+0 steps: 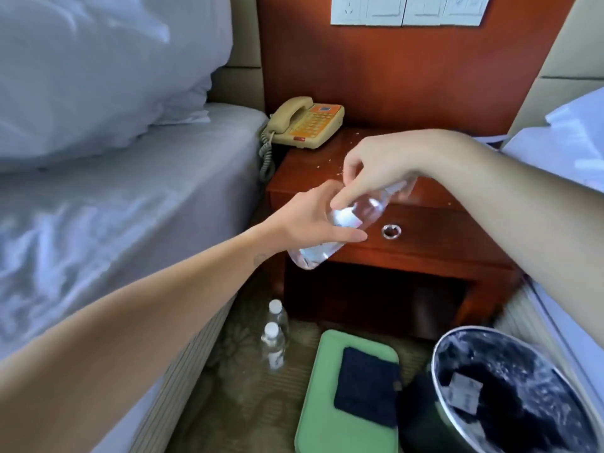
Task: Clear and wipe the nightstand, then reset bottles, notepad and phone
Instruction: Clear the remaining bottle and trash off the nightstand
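Tilting neck-up rightward, the clear plastic water bottle (358, 211) is gripped low by the left hand (312, 220) and high by the right hand (376, 168).

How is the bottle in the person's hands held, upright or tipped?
Tipped. The bottle slants, its base pointing down toward the floor and its neck end under the right hand; the left hand grips its middle.

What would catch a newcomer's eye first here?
The bottle, tilted in mid-air in front of the nightstand, with the left hand round its body and the right hand at its neck end. Then the phone at the nightstand's back left corner, and crumbs scattered on its top.
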